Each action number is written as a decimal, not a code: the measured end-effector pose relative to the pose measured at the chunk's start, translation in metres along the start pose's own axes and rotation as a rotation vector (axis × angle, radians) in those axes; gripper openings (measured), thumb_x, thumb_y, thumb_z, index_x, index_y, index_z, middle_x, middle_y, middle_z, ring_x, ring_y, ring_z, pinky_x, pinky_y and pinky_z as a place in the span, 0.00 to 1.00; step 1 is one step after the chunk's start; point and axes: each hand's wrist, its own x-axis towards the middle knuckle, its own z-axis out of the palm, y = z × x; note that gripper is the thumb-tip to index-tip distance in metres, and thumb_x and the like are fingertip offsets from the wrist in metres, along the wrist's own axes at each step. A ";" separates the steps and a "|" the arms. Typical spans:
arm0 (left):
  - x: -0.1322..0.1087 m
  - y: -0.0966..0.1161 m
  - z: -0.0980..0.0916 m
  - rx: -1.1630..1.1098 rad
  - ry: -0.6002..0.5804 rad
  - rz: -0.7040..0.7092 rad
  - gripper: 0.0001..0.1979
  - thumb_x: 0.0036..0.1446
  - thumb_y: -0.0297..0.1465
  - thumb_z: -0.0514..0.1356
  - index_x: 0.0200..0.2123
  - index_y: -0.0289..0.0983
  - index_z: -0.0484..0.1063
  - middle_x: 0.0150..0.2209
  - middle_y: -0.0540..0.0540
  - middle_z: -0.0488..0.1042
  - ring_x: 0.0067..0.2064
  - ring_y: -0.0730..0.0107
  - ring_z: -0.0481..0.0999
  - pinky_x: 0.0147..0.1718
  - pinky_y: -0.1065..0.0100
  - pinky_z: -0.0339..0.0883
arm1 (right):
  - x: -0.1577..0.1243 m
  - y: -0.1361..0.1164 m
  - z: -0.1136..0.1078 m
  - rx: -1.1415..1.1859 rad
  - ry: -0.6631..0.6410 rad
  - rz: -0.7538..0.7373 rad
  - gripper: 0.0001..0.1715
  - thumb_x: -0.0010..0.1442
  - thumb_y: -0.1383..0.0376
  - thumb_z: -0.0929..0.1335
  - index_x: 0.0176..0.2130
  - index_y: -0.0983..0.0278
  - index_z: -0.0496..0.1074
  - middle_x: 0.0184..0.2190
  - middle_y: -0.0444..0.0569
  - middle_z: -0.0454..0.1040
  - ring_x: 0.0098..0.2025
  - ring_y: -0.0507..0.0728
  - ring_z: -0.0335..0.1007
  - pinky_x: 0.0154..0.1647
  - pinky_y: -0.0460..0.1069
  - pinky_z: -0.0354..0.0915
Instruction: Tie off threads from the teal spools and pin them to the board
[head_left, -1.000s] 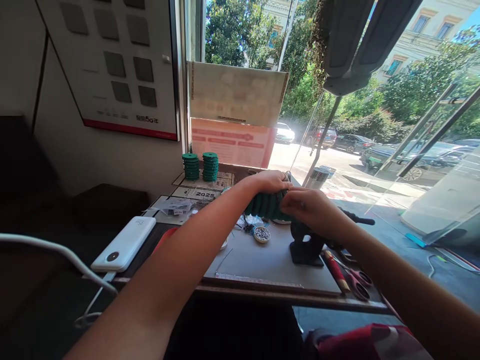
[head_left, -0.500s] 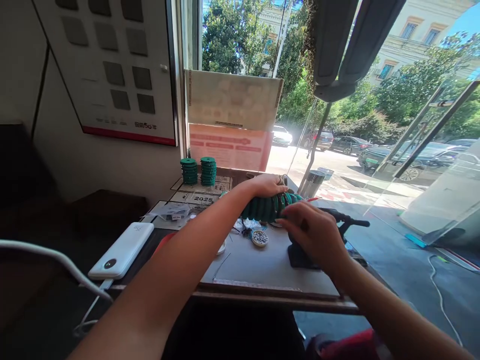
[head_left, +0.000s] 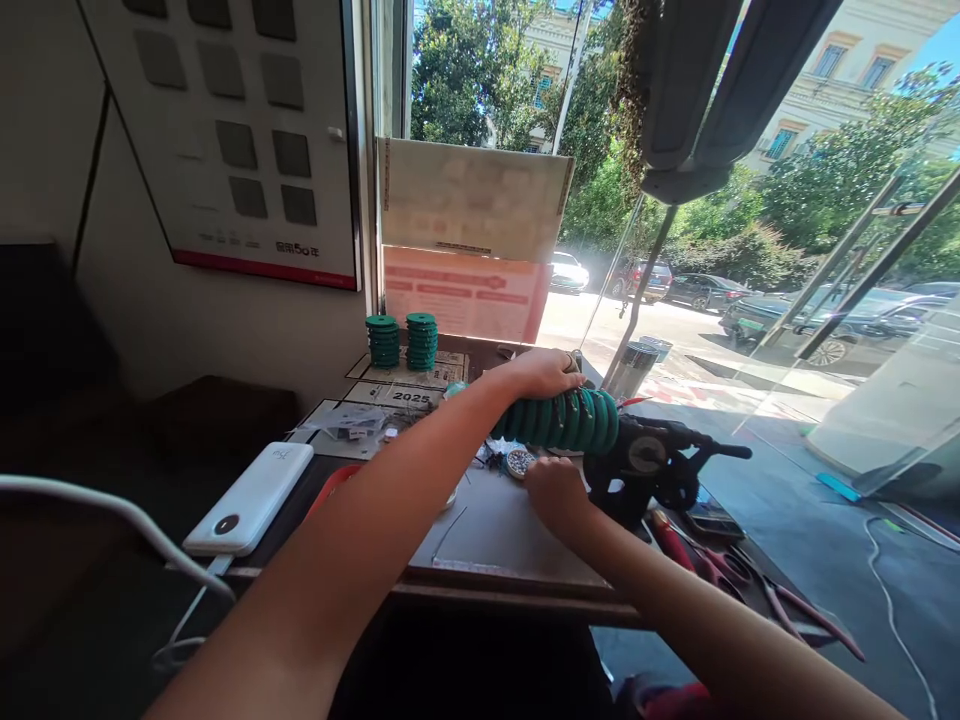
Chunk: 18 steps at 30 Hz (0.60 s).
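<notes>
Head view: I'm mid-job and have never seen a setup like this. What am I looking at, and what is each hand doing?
There is no robot here: these are a person's two bare hands, seen from a camera worn on their head, looking forward and down. The left hand rests over a row of green discs next to a black device. The right hand is curled beside a small round dish of tiny pieces; whether it holds any is hidden. On the table there are also two stacks of green discs and a white power bank with a cable.
</notes>
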 end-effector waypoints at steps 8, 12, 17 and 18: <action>-0.003 -0.001 0.000 0.020 0.055 0.008 0.15 0.56 0.38 0.51 0.31 0.34 0.72 0.34 0.44 0.75 0.38 0.64 0.71 0.37 0.69 0.62 | -0.016 -0.012 0.004 0.060 -0.002 -0.012 0.13 0.56 0.75 0.59 0.34 0.68 0.71 0.30 0.57 0.74 0.33 0.61 0.72 0.27 0.49 0.61; -0.010 0.004 0.005 0.084 0.130 0.015 0.16 0.56 0.39 0.50 0.32 0.34 0.72 0.36 0.39 0.74 0.40 0.58 0.72 0.37 0.64 0.62 | -0.048 -0.004 -0.028 0.118 0.055 -0.075 0.14 0.55 0.74 0.60 0.38 0.63 0.70 0.31 0.51 0.75 0.33 0.58 0.72 0.30 0.49 0.61; -0.029 0.014 0.012 0.178 0.261 0.004 0.19 0.57 0.41 0.47 0.35 0.35 0.71 0.37 0.37 0.73 0.42 0.53 0.70 0.43 0.58 0.59 | -0.079 0.100 -0.064 0.248 0.657 0.264 0.14 0.59 0.62 0.57 0.33 0.62 0.70 0.33 0.56 0.74 0.37 0.62 0.67 0.37 0.54 0.59; -0.035 0.013 0.011 0.201 0.304 -0.008 0.19 0.57 0.42 0.47 0.35 0.35 0.71 0.38 0.36 0.72 0.43 0.52 0.69 0.45 0.56 0.57 | -0.079 0.127 -0.062 0.246 0.683 0.356 0.15 0.57 0.61 0.58 0.33 0.63 0.70 0.36 0.59 0.73 0.39 0.64 0.66 0.38 0.56 0.59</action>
